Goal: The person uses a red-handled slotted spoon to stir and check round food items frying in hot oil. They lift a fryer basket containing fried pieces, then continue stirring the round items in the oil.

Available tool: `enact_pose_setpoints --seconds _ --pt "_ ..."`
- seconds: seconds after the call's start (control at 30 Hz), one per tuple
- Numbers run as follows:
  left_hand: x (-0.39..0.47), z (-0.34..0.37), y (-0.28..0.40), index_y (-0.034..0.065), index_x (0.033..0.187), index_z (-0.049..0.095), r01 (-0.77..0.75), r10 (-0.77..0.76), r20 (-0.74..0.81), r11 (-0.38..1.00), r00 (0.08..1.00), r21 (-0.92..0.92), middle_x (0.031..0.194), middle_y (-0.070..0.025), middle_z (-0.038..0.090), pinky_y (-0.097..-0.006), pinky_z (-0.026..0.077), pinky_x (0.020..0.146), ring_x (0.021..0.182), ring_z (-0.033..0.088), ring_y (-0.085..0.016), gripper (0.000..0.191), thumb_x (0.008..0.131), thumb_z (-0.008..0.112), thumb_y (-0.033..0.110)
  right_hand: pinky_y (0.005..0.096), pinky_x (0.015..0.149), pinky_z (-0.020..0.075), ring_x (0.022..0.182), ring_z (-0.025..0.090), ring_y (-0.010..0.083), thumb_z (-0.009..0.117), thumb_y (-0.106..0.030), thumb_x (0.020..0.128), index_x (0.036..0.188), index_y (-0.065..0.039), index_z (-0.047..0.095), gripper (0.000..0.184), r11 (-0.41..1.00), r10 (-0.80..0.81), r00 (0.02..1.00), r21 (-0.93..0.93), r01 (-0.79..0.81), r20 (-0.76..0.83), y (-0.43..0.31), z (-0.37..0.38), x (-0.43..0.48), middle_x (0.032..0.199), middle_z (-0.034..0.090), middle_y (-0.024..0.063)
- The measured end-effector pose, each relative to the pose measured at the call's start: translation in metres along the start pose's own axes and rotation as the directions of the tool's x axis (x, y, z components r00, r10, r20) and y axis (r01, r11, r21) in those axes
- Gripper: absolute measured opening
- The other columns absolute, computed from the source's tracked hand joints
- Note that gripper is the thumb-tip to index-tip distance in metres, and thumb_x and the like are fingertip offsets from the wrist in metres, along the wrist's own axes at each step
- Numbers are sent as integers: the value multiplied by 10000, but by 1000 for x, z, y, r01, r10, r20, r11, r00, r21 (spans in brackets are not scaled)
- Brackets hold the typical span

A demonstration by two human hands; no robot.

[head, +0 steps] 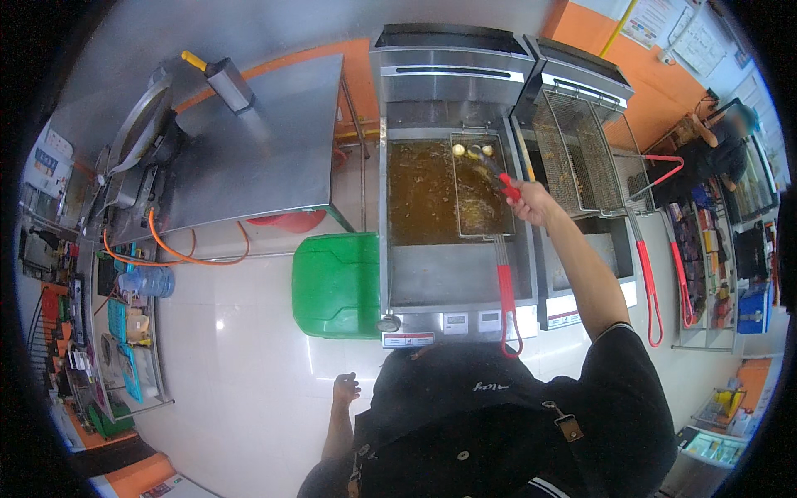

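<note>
My right hand (530,202) grips a red-handled metal utensil (509,185) that looks like tongs. Its far end reaches into a wire fry basket (458,208), close to a few pale round food pieces (459,150). The basket sits in brown oil (420,193), on the right side of the deep fryer (457,271). Its red-coated handle (506,292) points back toward my body and overhangs the fryer's front edge. Low at my side, my left hand (346,387) hangs with loosely curled fingers and no visible object in it.
A second fryer (582,249) with wire baskets (570,149) adjoins on the right, their long red handles (647,286) jutting out. A green bin (336,286) touches the fryer's left side. Further left stands a steel table (274,155). At far right is another person (716,146).
</note>
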State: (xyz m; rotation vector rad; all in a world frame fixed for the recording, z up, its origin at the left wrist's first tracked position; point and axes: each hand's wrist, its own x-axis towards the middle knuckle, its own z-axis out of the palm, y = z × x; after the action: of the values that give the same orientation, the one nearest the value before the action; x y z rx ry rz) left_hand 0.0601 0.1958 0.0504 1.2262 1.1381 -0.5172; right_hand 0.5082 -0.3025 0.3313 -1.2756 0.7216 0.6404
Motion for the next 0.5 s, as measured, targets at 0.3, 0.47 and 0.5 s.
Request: enact_pose_setpoints --seconds 0.3,0.47,0.5 --pt "-1 2 0 62 787 557 -18 18 -3 1000 1000 19 622 -76 514 -370 413 391 483 493 -208 255 865 572 305 137 285 264 374 358 38 434 -309 952 962 -111 451 199 997 -42 999 60 40 30 -5 17 8 659 509 36" --pt "-4 2 1 57 759 548 -38 38 -16 998 999 42 613 -78 513 -371 407 382 476 493 -208 283 859 581 320 139 281 256 379 348 36 431 -329 949 981 -110 453 223 999 -45 998 -7 45 -31 -10 12 3 661 507 35" --pt "-5 3 1 56 753 547 -47 48 -22 998 999 47 611 -78 513 -371 406 380 474 493 -208 289 858 583 323 138 278 255 379 348 36 433 -331 948 981 -110 454 224 999 -22 999 -31 21 -33 -3 10 1 660 508 36"
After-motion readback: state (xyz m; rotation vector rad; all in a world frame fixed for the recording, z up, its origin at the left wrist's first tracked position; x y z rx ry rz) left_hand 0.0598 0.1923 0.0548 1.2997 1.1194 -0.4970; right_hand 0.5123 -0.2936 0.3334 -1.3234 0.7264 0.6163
